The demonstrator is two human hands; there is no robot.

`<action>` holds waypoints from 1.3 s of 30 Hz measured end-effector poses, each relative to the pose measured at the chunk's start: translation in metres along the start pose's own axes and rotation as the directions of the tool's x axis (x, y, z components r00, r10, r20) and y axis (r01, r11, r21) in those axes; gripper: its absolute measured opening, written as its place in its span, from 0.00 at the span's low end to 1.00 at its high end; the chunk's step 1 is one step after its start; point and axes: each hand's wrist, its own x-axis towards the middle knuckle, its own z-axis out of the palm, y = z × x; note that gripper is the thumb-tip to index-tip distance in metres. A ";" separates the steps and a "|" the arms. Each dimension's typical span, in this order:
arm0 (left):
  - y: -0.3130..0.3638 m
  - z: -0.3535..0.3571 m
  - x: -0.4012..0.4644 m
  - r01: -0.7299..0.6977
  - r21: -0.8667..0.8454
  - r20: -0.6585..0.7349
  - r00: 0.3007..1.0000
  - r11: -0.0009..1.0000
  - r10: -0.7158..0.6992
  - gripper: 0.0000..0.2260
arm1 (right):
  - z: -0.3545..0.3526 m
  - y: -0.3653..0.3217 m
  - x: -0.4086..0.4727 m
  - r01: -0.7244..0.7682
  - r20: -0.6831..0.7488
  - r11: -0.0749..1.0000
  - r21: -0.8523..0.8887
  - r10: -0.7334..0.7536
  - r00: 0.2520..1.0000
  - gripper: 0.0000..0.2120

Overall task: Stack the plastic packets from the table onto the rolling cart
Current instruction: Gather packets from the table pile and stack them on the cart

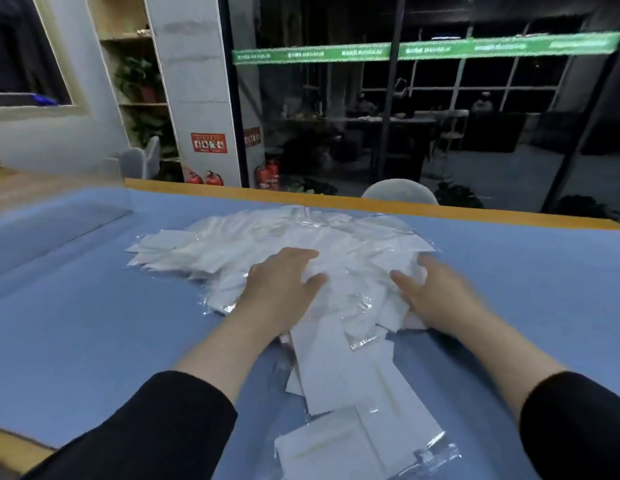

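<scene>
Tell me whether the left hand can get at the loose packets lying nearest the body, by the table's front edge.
Probably yes. The left hand rests on the main pile, and the near packets lie uncovered on the blue table between both forearms, with nothing over them; it would only need drawing back.

Bare blue worktop [76,323] is seen left and right of the heap of packets [301,244], so room is left there. The middle is covered by packets. A chair back [398,192], perhaps, is seen behind the far edge.
</scene>
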 end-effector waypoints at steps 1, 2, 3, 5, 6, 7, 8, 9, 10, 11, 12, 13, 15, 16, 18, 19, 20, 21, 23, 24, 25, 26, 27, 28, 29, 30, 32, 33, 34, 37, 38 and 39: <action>-0.004 0.005 0.002 -0.020 0.046 0.077 0.997 0.999 0.017 0.20 | 0.001 0.001 0.005 -0.017 0.006 1.000 -0.013 0.017 1.000 0.34; -0.006 0.009 0.003 -0.041 0.083 0.141 0.990 0.996 0.029 0.21 | -0.001 0.001 0.008 -0.024 0.013 1.000 -0.010 0.024 1.000 0.31; -0.006 0.010 0.004 -0.054 0.098 0.175 0.984 0.994 0.036 0.22 | -0.004 -0.001 0.011 -0.020 0.018 1.000 0.015 0.020 1.000 0.29; -0.004 0.010 0.004 -0.053 0.079 0.184 0.982 0.995 0.038 0.23 | -0.008 -0.006 0.015 0.001 0.008 0.996 0.087 -0.002 1.000 0.28; -0.003 0.010 0.004 -0.057 0.061 0.184 0.982 0.996 0.045 0.23 | -0.009 -0.010 0.014 -0.001 0.008 0.995 0.102 0.000 1.000 0.30; -0.003 0.010 0.003 -0.064 0.046 0.187 0.981 0.997 0.054 0.23 | -0.008 -0.014 0.014 -0.009 0.017 0.995 0.096 0.008 1.000 0.31; -0.003 0.010 0.001 -0.068 0.037 0.192 0.980 0.997 0.059 0.23 | -0.007 -0.016 0.013 -0.009 0.029 0.996 0.087 0.007 1.000 0.32; -0.003 0.010 -0.001 -0.071 0.032 0.196 0.979 0.997 0.063 0.24 | -0.005 -0.017 0.013 0.000 0.036 0.996 0.086 -0.003 0.999 0.32; -0.003 0.009 -0.002 -0.070 0.027 0.196 0.979 0.997 0.063 0.24 | -0.003 -0.019 0.012 0.013 0.032 0.995 0.098 -0.016 0.999 0.31; -0.004 0.008 -0.003 -0.070 0.016 0.187 0.980 0.997 0.066 0.24 | -0.003 -0.021 0.011 0.031 0.017 0.991 0.131 -0.033 0.999 0.30; -0.003 0.005 -0.004 -0.061 -0.003 0.180 0.982 0.998 0.061 0.24 | -0.005 -0.023 0.009 0.054 -0.015 0.983 0.173 -0.052 0.999 0.28; -0.003 0.003 -0.004 -0.048 -0.034 0.170 0.984 0.998 0.054 0.23 | -0.007 -0.025 0.007 0.084 -0.054 0.975 0.204 -0.075 0.996 0.26; -0.003 0.000 -0.006 -0.020 -0.110 0.137 0.990 0.994 0.035 0.22 | -0.011 -0.026 0.003 0.163 -0.142 0.954 0.253 -0.130 0.981 0.21; -0.002 -0.002 -0.006 -0.009 -0.143 0.112 0.993 0.990 0.025 0.21 | -0.014 -0.026 0.001 0.204 -0.199 0.944 0.260 -0.154 0.968 0.16; 0.000 -0.006 -0.007 -0.004 -0.219 0.016 1.000 0.976 0.007 0.20 | -0.022 -0.025 0.000 0.270 -0.331 0.924 0.272 -0.173 0.927 0.08; 0.002 -0.007 -0.006 -0.012 -0.285 -0.042 0.999 0.959 0.000 0.20 | -0.027 -0.025 -0.001 0.308 -0.381 0.892 0.330 -0.173 0.908 0.07; 0.004 -0.009 -0.007 -0.026 -0.367 -0.090 0.996 0.930 -0.008 0.20 | -0.031 -0.028 -0.004 0.351 -0.399 0.828 0.437 -0.171 0.901 0.07; 0.005 -0.010 -0.007 -0.045 -0.451 -0.126 0.992 0.891 -0.014 0.18 | -0.036 -0.031 -0.008 0.381 -0.377 0.731 0.567 -0.181 0.908 0.10; 0.008 -0.011 -0.005 -0.059 -0.621 -0.147 0.988 0.781 -0.043 0.15 | -0.036 -0.040 -0.018 0.382 -0.277 0.533 0.755 -0.269 0.922 0.15; 0.009 -0.012 -0.005 -0.054 -0.693 -0.135 0.989 0.719 -0.055 0.18 | -0.031 -0.044 -0.023 0.392 -0.244 0.508 0.767 -0.334 0.910 0.16; 0.009 -0.011 -0.004 -0.044 -0.734 -0.115 0.992 0.678 -0.060 0.21 | -0.025 -0.048 -0.028 0.422 -0.227 0.535 0.732 -0.392 0.891 0.16; 0.010 -0.011 -0.005 -0.027 -0.764 -0.087 0.994 0.645 -0.062 0.22 | -0.018 -0.054 -0.032 0.460 -0.211 0.576 0.676 -0.446 0.870 0.15; 0.012 -0.011 -0.007 -0.013 -0.796 -0.071 0.995 0.605 -0.071 0.19 | -0.011 -0.058 -0.035 0.490 -0.190 0.611 0.622 -0.490 0.851 0.13; 0.011 -0.011 -0.007 -0.011 -0.842 -0.064 0.995 0.540 -0.079 0.15 | -0.006 -0.062 -0.038 0.510 -0.164 0.629 0.586 -0.525 0.835 0.11; 0.011 -0.011 -0.007 -0.012 -0.880 -0.067 0.993 0.474 -0.099 0.12 | -0.001 -0.065 -0.039 0.526 -0.150 0.644 0.556 -0.545 0.825 0.10; 0.008 -0.013 -0.006 -0.020 -0.906 -0.089 0.986 0.423 -0.143 0.15 | 0.002 -0.066 -0.038 0.531 -0.155 0.669 0.519 -0.538 0.829 0.12; -0.002 -0.024 -0.002 -0.078 -0.891 -0.233 0.924 0.447 -0.303 0.24 | 0.003 -0.064 -0.030 0.502 -0.226 0.750 0.431 -0.449 0.865 0.17; -0.011 -0.030 0.000 -0.105 -0.847 -0.347 0.852 0.521 -0.393 0.25 | 0.002 -0.060 -0.024 0.483 -0.258 0.780 0.398 -0.410 0.875 0.18; -0.021 -0.036 0.001 -0.114 -0.786 -0.456 0.770 0.607 -0.446 0.22 | 0.000 -0.057 -0.018 0.482 -0.271 0.806 0.344 -0.406 0.873 0.18; -0.033 -0.042 0.001 -0.032 -0.604 -0.544 0.747 0.796 -0.383 0.13 | -0.005 -0.055 0.005 0.582 -0.120 0.813 -0.003 -0.578 0.807 0.24; -0.032 -0.038 0.002 0.014 -0.539 -0.497 0.802 0.842 -0.331 0.11 | -0.006 -0.060 0.013 0.623 -0.025 0.775 -0.104 -0.628 0.778 0.27; -0.031 -0.031 0.003 0.064 -0.486 -0.430 0.851 0.872 -0.302 0.10 | -0.008 -0.065 0.022 0.652 0.059 0.736 -0.184 -0.654 0.755 0.31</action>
